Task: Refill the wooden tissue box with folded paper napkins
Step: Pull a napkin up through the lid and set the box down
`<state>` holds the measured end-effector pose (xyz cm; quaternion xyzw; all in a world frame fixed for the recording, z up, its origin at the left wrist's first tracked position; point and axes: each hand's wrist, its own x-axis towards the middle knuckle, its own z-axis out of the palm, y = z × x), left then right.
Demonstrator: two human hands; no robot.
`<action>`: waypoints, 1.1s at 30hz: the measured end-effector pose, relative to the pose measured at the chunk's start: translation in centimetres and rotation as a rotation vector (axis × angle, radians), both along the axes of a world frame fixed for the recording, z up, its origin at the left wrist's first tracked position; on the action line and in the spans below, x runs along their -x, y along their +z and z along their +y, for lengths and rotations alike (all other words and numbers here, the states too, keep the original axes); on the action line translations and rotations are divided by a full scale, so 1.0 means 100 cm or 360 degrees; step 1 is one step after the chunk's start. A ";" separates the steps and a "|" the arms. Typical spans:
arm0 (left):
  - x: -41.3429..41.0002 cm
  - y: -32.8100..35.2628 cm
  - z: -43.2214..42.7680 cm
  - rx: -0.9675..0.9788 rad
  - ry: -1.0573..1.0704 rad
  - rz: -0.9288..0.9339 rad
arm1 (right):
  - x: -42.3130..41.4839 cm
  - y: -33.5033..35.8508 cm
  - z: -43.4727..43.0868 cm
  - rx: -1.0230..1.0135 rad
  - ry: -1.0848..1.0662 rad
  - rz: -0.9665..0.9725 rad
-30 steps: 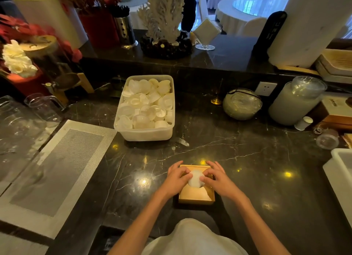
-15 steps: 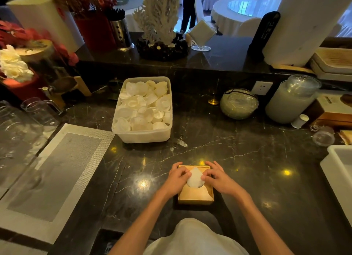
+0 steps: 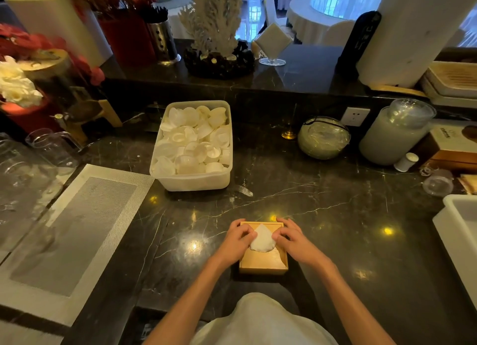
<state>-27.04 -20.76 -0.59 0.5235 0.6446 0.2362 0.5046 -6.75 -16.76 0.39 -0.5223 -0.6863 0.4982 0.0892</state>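
Note:
A small square wooden tissue box (image 3: 263, 263) sits on the dark marble counter close to me. A white folded paper napkin (image 3: 262, 240) sticks up out of its top opening, pointed at the far end. My left hand (image 3: 237, 241) pinches the napkin's left edge and rests on the box's left side. My right hand (image 3: 294, 241) pinches the right edge, fingers spread over the box's far right corner. Whatever else is inside the box is hidden.
A white plastic tub (image 3: 193, 182) of small white dishes stands behind the box. A woven grey mat (image 3: 72, 231) lies left, beside glass jugs (image 3: 51, 148). A round glass bowl (image 3: 324, 138), a tall jar (image 3: 395, 135) and a white bin (image 3: 459, 231) stand right.
The napkin now stands a little taller and more pointed between my fingers. Both hands stay at the box, shifted only slightly.

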 end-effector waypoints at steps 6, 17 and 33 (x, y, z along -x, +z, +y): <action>0.000 0.002 0.003 0.0021 0.0008 0.0005 | 0.002 -0.003 0.001 0.0043 -0.0001 0.0006; 0.000 -0.001 0.005 0.0026 0.0002 0.0007 | 0.001 -0.002 -0.003 0.0096 -0.0061 0.0147; 0.002 0.007 -0.001 -0.0010 0.0196 -0.0284 | -0.002 0.002 -0.014 0.0357 -0.0346 0.0541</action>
